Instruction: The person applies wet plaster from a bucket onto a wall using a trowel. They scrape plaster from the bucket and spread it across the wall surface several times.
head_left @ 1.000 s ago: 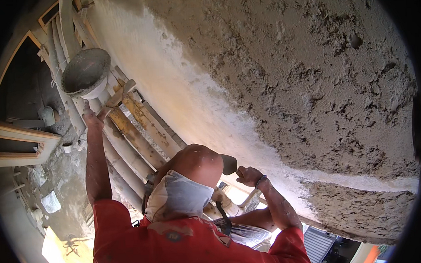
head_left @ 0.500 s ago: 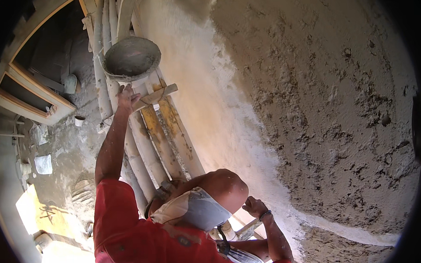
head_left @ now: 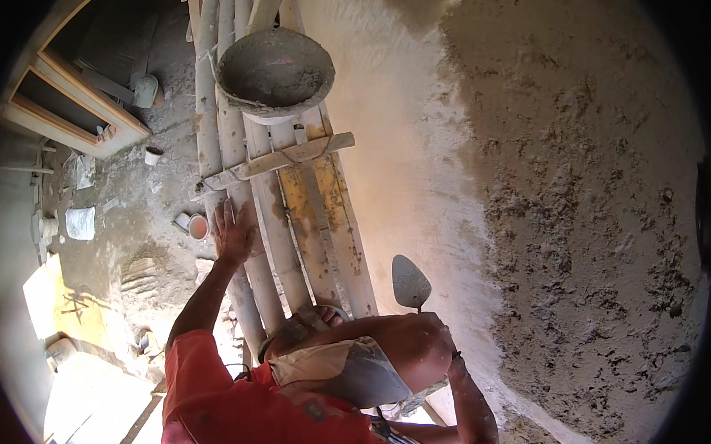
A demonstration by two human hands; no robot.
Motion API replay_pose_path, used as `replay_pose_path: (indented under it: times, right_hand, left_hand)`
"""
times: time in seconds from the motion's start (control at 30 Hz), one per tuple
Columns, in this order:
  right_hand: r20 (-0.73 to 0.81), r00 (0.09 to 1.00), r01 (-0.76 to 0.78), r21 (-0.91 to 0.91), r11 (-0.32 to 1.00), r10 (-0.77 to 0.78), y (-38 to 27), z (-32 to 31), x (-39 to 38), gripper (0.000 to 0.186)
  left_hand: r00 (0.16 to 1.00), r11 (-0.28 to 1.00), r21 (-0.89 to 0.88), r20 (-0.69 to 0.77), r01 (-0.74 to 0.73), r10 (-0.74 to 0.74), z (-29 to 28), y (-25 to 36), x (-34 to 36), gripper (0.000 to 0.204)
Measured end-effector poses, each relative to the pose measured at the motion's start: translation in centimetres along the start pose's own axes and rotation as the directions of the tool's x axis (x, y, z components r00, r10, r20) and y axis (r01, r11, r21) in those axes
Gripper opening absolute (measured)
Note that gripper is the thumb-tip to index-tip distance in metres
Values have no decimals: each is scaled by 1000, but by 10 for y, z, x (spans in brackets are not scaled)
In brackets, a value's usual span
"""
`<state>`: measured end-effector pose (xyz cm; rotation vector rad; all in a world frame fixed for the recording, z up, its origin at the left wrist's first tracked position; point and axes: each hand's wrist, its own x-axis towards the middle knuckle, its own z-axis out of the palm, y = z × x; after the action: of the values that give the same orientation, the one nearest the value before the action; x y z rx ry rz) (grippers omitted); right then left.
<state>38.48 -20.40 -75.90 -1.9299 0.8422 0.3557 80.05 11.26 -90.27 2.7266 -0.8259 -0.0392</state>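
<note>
- Resting on the pale poles point(head_left: 284, 244), the left hand point(head_left: 236, 235) lies flat with its fingers spread apart — it holds nothing.
- The right hand point(head_left: 439, 327) is up beside the bare knee point(head_left: 424, 349). It looks closed around the trowel point(head_left: 412, 281), but the handle is hidden.
- The trowel's flat grey blade points up, away from the knee. In this view it shows right of the poles, against the pale part of the wall point(head_left: 393, 181).
- A wide grey bowl point(head_left: 276, 76) sits farther along the poles, with grey muck inside. Something white shows under it.
- A wooden bar point(head_left: 283, 158) goes across the poles, between the left hand and the bowl.
- A foot point(head_left: 327, 315) in a sandal is on the poles, close to the knee.
- The wall is pale on one side — brown and bumpy on the other.
- Down on the floor point(head_left: 115, 191) are a pinkish cup point(head_left: 197, 227), a small white pot point(head_left: 153, 155) and a white sheet point(head_left: 80, 224).
</note>
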Motion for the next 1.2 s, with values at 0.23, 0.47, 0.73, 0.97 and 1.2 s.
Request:
replay_pose_path:
  times: [0.23, 0.47, 0.73, 0.97, 1.2]
  right_hand:
    - [-174, 954, -199, 250, 948, 246, -40, 55, 84, 29]
    - [-211, 971, 119, 44, 992, -107, -113, 56, 133, 32]
    - [-470, 882, 84, 75, 994, -40, -129, 66, 216, 30]
    - [-530, 837, 4, 254, 967, 136, -126, 125, 266, 28]
    - [-494, 863, 44, 285, 958, 107, -129, 143, 259, 32]
  left_hand:
    - [980, 985, 54, -121, 164, -157, 17, -28, 5, 63]
    - [985, 983, 91, -71, 162, -155, 11, -22, 10, 65]
    - [976, 971, 123, 57, 203, -211, 10, -20, 11, 69]
    - [973, 974, 152, 133, 166, -186, 5, -19, 21, 73]
    - [964, 963, 169, 127, 210, -233, 8, -22, 15, 76]
